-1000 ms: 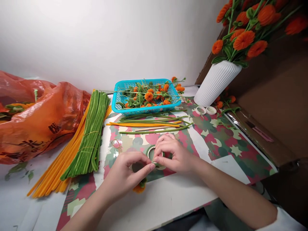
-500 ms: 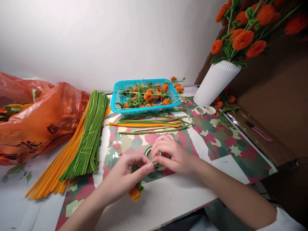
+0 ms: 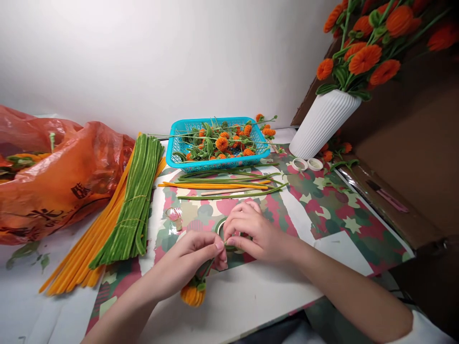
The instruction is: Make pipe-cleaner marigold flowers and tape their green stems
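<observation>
Below the left hand (image 3: 196, 254) hangs a yellow-orange flower (image 3: 192, 295), its bloom toward the wearer, over a white sheet (image 3: 247, 294). Its green stem (image 3: 207, 270) is the long axis, slanting up and rightward from the bloom to the left fingers, which grasp it. The left hand is thus the nearer one, with the flower lying down and leftward of its pinch. Fingertips of the right hand (image 3: 253, 232) meet that pinch from the right, curled together; whether they grip anything is too small to tell. Behind them, partly covered, lies a green roll (image 3: 217, 226); farther off, loose strips (image 3: 215, 186) and a blue basket (image 3: 215, 166).
</observation>
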`<act>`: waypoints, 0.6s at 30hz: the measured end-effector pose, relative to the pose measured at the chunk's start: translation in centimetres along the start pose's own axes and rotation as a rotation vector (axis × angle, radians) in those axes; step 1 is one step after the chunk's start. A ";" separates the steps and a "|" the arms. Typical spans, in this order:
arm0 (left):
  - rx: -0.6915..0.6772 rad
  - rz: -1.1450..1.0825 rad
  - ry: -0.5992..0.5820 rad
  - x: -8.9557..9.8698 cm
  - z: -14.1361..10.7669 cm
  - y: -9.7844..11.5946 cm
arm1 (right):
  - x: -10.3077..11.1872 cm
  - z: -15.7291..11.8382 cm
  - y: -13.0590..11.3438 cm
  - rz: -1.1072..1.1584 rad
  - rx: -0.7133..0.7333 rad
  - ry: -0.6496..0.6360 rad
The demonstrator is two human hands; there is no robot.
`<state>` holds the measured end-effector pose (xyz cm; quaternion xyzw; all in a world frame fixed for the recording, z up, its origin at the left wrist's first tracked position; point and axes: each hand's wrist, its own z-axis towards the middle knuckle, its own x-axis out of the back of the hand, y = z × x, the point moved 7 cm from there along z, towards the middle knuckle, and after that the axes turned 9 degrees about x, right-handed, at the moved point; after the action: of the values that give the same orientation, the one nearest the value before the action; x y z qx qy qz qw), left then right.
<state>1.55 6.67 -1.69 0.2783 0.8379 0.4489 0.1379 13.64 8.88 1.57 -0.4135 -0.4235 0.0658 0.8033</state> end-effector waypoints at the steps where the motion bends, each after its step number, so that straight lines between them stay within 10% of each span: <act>1: 0.003 0.005 0.016 0.1 0.1 0.0 | -0.1 0.0 0.0 -0.007 -0.002 -0.008; 18: -0.034 0.208 0.138 0.3 0.1 0.5 | -0.9 0.1 0.4 -0.012 -0.087 -0.127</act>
<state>1.56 7.15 -1.36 0.3300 0.8041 0.4932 0.0374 13.12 8.80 0.76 -0.4406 -0.4785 0.0687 0.7565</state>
